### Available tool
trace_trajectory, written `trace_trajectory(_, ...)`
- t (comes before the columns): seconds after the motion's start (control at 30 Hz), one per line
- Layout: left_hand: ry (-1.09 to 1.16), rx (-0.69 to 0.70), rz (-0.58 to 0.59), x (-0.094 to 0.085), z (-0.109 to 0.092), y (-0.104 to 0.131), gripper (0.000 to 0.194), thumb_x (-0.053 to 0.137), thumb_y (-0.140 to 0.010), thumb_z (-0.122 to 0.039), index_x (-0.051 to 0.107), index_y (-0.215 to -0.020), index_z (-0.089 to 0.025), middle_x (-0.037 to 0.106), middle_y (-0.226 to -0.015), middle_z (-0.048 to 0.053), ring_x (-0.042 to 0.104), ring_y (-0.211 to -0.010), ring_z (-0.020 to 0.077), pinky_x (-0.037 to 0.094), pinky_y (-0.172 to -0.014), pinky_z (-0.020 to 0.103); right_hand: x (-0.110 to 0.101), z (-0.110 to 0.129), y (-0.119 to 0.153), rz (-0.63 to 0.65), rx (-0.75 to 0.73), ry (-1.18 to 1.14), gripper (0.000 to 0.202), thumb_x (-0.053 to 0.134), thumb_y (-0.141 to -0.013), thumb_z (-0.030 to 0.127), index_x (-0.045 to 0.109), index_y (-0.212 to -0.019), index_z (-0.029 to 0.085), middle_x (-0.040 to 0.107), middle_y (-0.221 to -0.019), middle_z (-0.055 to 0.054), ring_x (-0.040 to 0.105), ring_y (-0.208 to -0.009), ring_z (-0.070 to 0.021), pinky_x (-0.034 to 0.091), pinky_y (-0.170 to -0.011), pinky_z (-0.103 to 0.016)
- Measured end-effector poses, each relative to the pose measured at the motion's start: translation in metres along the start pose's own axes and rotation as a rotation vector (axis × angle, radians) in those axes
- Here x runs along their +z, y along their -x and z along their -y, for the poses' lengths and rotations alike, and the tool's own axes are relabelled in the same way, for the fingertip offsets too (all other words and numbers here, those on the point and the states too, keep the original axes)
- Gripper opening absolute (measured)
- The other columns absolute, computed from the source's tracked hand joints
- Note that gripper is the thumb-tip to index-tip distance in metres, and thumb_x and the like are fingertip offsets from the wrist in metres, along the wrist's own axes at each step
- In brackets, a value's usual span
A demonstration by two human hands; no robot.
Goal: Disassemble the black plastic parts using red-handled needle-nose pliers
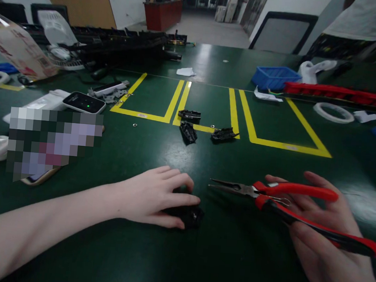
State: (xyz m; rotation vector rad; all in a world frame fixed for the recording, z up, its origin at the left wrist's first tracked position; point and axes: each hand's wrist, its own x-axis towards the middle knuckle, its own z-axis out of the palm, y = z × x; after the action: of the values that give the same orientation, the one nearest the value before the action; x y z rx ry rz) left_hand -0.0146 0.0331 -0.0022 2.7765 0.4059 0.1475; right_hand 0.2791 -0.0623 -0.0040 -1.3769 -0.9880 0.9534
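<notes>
My right hand (pixel 328 232) holds red-and-black long-nose pliers (pixel 288 202), their thin jaws a little apart and pointing left. Nothing shows between the jaw tips. On the green table, my left hand (pixel 163 196) has its fingers curled over a small black plastic part (pixel 194 215), most of which is hidden under the palm. Beyond the hands lie three similar black parts: one (pixel 190 115) on the yellow tape, one (pixel 188 132) just in front of it, and another (pixel 224 134) to the right.
Small metal rings (pixel 135 125) lie near the yellow tape outlines (pixel 144 116). At left are a phone (pixel 36 176), a black-faced device (pixel 84 102) and a white fan (pixel 57 37). A blue bin (pixel 275 77), a tape roll (pixel 333 113) and a red strip (pixel 343 94) sit at right. A person (pixel 359 24) stands behind.
</notes>
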Motion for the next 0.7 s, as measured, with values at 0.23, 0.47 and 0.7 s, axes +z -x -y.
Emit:
trace_trajectory(0.23,0.048,0.03,-0.006,-0.001,0.005,0.0,0.046,0.05,-0.097,-0.034,0.052,-0.14,-0.021,0.052,-0.142,0.012,0.052,-0.123,0.0278,0.039,-0.105,0.042,0.0,-0.004,-0.002,-0.01,0.029,0.094,0.082,0.085,-0.063,0.041,0.046,-0.135,0.04,0.064,-0.132,-0.009,0.061,-0.123,-0.0355,0.059,-0.093,-0.049)
trace_trajectory(0.47,0.033,0.026,-0.01,-0.005,0.005,0.002,0.055,0.049,-0.089,-0.016,0.049,-0.143,-0.023,0.046,-0.151,0.01,0.04,-0.139,0.0281,0.028,-0.118,0.047,-0.014,-0.003,-0.02,0.138,-0.101,0.321,0.083,0.086,-0.062,0.041,0.048,-0.135,0.04,0.054,-0.144,-0.008,0.07,-0.108,-0.0301,0.063,-0.083,-0.038)
trace_trajectory(0.7,0.003,-0.009,-0.037,-0.004,0.002,0.002,0.056,0.045,-0.089,-0.006,0.05,-0.142,-0.023,0.046,-0.152,0.01,0.041,-0.138,0.0268,0.032,-0.116,0.046,-0.028,-0.007,-0.034,0.188,-0.109,0.786,0.094,0.081,-0.059,0.065,0.044,-0.139,0.032,0.065,-0.128,-0.013,0.062,-0.119,-0.0388,0.049,-0.101,-0.06)
